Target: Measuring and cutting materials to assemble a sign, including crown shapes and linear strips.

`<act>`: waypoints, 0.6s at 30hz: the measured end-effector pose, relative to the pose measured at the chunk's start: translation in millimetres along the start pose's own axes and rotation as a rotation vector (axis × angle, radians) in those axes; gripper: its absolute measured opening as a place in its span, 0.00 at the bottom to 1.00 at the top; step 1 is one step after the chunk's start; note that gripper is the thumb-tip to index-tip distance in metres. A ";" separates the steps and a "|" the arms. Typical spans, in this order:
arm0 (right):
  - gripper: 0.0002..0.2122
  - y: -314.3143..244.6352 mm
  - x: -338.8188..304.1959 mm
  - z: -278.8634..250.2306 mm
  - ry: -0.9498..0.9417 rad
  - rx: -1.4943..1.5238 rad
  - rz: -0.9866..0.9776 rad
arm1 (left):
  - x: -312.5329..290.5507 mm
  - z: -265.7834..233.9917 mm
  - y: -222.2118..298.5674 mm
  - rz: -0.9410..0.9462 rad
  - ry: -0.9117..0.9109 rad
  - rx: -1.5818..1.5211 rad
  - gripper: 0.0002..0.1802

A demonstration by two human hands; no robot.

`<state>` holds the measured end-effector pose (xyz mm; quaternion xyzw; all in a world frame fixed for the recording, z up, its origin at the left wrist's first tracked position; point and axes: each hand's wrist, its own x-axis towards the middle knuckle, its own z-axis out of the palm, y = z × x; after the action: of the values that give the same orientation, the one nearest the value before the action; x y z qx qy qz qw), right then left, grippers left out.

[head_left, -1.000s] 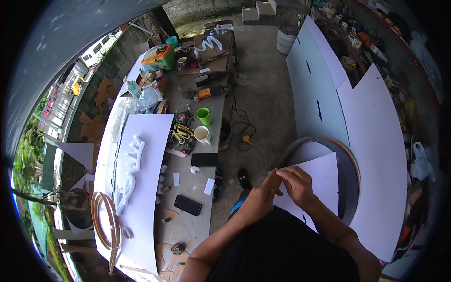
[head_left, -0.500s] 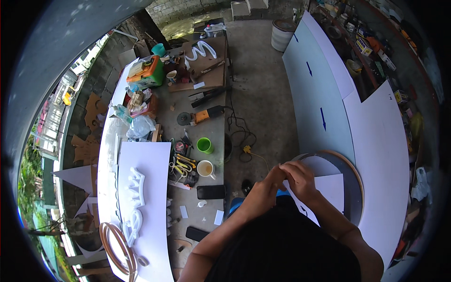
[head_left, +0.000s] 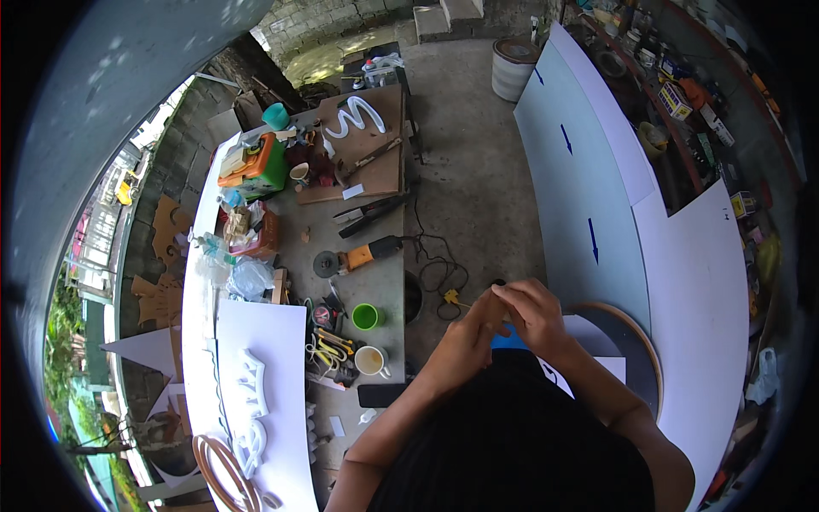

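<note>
My left hand (head_left: pixel 471 340) and my right hand (head_left: pixel 536 317) meet in front of my body, fingers closed and pressed together at the tips. What they hold, if anything, is hidden by the fingers. A small dark shape shows just beyond the fingertips; I cannot make out whether it is in them or behind them. Under my right forearm lies a white sheet (head_left: pixel 610 369) with dark marks, on a round, brown-rimmed piece (head_left: pixel 655 363). Left of my left hand, on the workbench (head_left: pixel 367 294), stand a white mug (head_left: pixel 370 361) and a green cup (head_left: pixel 367 317).
An angle grinder (head_left: pixel 367 253) lies on the bench, its cord trailing onto the floor near a yellow plug (head_left: pixel 452 297). White foam-like shapes (head_left: pixel 252 392) rest on a white board (head_left: pixel 286 341) at left. Large pale panels (head_left: pixel 589 188) stand at right, beside cluttered shelves.
The view has tilted, so bench and panels sit lower in the picture. My hands stay together and have shifted slightly; the white sheet is now more covered by my arm and body.
</note>
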<state>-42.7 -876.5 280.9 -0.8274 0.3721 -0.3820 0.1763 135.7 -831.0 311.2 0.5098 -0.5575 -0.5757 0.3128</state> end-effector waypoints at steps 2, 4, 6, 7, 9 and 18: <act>0.18 21.8 13.4 -6.0 -0.002 0.000 -0.007 | 26.8 -0.2 6.3 0.007 0.000 0.013 0.30; 0.17 46.6 30.0 -14.3 0.013 0.004 0.009 | 59.5 2.7 10.4 -0.013 -0.005 -0.047 0.30; 0.15 74.8 42.6 -23.4 0.030 0.005 0.005 | 93.7 8.2 10.7 -0.033 -0.017 -0.054 0.30; 0.13 88.6 48.0 -28.9 0.048 0.002 0.004 | 108.8 11.8 12.6 -0.052 -0.034 -0.062 0.30; 0.12 117.1 65.3 -42.7 0.048 0.016 0.024 | 143.7 14.9 22.3 -0.049 -0.047 -0.039 0.30; 0.07 202.7 130.7 -96.3 -0.142 0.117 0.224 | 246.5 29.0 49.5 -0.009 -0.096 0.087 0.28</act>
<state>-157.3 -1109.3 291.8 -0.7939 0.4258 -0.3214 0.2916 28.2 -1059.6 296.0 0.4970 -0.5941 -0.5762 0.2608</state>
